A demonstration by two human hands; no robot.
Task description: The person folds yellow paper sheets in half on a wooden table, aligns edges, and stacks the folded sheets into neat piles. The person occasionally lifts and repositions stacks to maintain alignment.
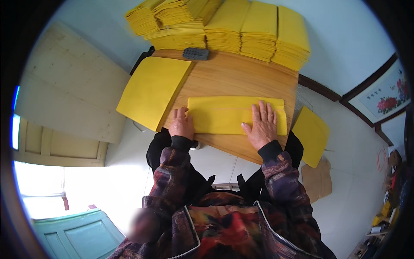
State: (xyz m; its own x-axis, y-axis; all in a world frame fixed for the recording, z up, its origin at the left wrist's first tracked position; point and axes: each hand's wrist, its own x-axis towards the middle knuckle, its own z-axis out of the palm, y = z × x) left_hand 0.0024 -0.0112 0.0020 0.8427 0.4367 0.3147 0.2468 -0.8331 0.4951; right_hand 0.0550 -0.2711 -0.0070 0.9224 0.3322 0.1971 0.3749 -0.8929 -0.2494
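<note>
A long folded sheet of yellow paper (pixel 220 116) lies flat across the near part of the wooden table. My right hand (pixel 262 127) rests on its right part, palm down, with fingers stretched and thumb apart. At the left end of the paper is my left hand (pixel 181 125), its fingers bent and slightly apart, touching the edge; the fingertips are partly hidden. Left of that hand lies a stack of flat yellow sheets (pixel 153 90), set at a slant and reaching over the table's edge.
Tall piles of folded yellow paper (pixel 258 30) line the far side of the wooden table (pixel 228 75). A dark grey block (pixel 196 54) sits before them. Right of the table are more yellow sheets (pixel 310 134), above brown cardboard (pixel 317 179). A pale board (pixel 73 82) leans at left.
</note>
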